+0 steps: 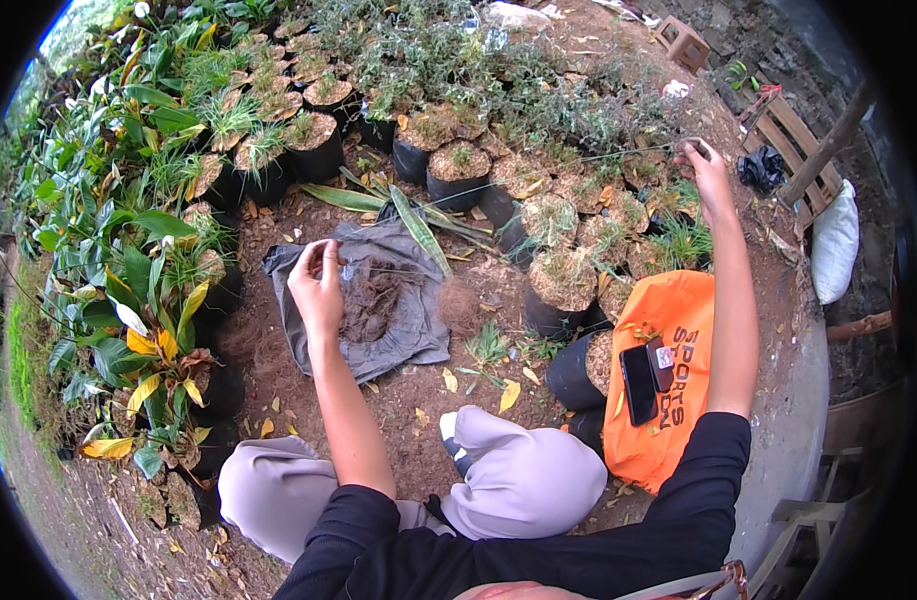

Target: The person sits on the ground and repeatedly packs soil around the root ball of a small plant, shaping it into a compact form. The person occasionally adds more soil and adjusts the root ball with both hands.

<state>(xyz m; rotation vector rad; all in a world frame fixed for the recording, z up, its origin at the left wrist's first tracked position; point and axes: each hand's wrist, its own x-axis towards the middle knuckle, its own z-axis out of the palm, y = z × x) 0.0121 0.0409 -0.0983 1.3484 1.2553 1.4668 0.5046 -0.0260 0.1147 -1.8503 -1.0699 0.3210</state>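
Note:
A thin green string (616, 154) runs taut from hand to hand over the potted plants. One end is pinched between thumb and fingers of my left hand (317, 283), which is raised over a dark plastic sheet (421, 341). My right hand (704, 171), far out to the right and higher in view, grips the other end at its fingertips. Brown fibre (372, 296) is heaped on the sheet, and a loose tuft of fibre (458, 306) lies at its right edge. Long variegated leaves (421, 229) rest across the sheet's far side.
Black grow bags (458, 187) crowd the far side and right; one grow bag (575, 375) lies tilted. Leafy plants (151, 285) line the left. An orange bag (657, 300) bearing writing carries a phone (637, 386). A wooden pallet (792, 139) and white sack (835, 244) stand at right.

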